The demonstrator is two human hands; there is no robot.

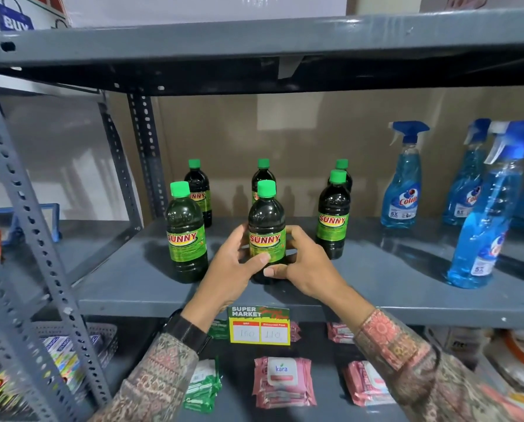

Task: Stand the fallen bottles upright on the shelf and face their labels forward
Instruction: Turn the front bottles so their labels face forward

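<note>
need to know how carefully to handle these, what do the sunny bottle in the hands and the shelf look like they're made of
Sunny bottle: looks like clear glossy plastic over dark liquid, going by the highlights on its shoulder; glass cannot be ruled out. It has a green ribbed plastic-looking cap and a shiny printed label. Both the left hand and right hand grip it.

Shelf: looks like grey painted metal with a semi-gloss finish, faintly reflecting the bottles.

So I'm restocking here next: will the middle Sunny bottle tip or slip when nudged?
The middle Sunny bottle looks tall and narrow, so probably tippy. Seemingly full of dark liquid, likely heavyish. Smooth plastic may slip; both hands, left hand and right hand, steady it.
</note>
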